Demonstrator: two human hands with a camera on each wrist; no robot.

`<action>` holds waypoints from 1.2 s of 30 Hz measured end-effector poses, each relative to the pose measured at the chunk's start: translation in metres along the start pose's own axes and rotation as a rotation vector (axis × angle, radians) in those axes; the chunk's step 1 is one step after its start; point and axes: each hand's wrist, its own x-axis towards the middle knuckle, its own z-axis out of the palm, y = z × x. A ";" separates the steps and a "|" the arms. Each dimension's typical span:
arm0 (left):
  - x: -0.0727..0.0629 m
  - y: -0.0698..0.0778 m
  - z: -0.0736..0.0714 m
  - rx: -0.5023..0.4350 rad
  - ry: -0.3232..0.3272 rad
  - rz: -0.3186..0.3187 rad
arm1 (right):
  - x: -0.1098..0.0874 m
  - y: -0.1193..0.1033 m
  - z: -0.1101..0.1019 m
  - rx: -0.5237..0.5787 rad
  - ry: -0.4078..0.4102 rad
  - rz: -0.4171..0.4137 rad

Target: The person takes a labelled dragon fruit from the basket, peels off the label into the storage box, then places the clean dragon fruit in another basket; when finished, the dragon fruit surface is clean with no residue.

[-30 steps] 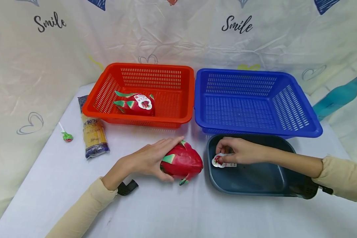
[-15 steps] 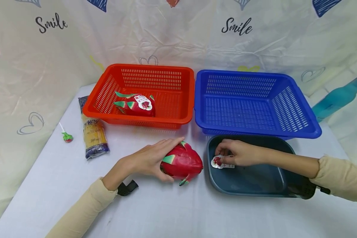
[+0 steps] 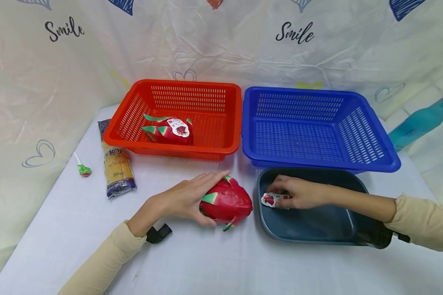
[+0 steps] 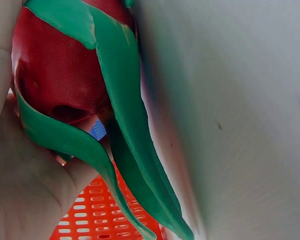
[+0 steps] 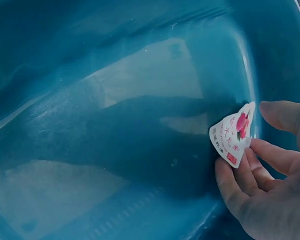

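Observation:
A red dragon fruit [image 3: 227, 200] with green-tipped scales lies on the white table. My left hand [image 3: 188, 200] holds its left side, fingers across the far side and thumb along the near side. In the left wrist view, long green scales [image 4: 125, 110] trail from the fruit beside the palm. Inside a dark blue-grey basin [image 3: 310, 233], my right hand [image 3: 299, 192] holds a small white sticker [image 5: 233, 135] printed with a pink fruit. Fingertips touch the sticker's lower edge in the right wrist view, while the thumb stands a little off it.
Behind the hands stand a red basket [image 3: 214, 131] holding another dragon fruit [image 3: 170, 133] with a label, and a blue basket [image 3: 295, 135]. A pasta packet [image 3: 118, 168] and lollipop [image 3: 84, 170] lie left. A bottle of blue liquid [image 3: 417, 125] is at right.
My right hand has shifted slightly in the basin, and the sticker has moved a little left and turned in its fingers. The left hand and dragon fruit have stayed put.

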 end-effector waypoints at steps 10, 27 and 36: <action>0.000 0.001 -0.001 -0.006 -0.007 -0.009 | -0.005 -0.003 -0.002 0.034 -0.054 0.019; 0.000 0.004 -0.001 0.008 -0.014 -0.008 | -0.016 -0.010 0.008 0.026 -0.043 0.078; -0.001 0.005 -0.002 0.005 -0.018 -0.010 | -0.021 -0.005 0.009 0.086 -0.041 0.073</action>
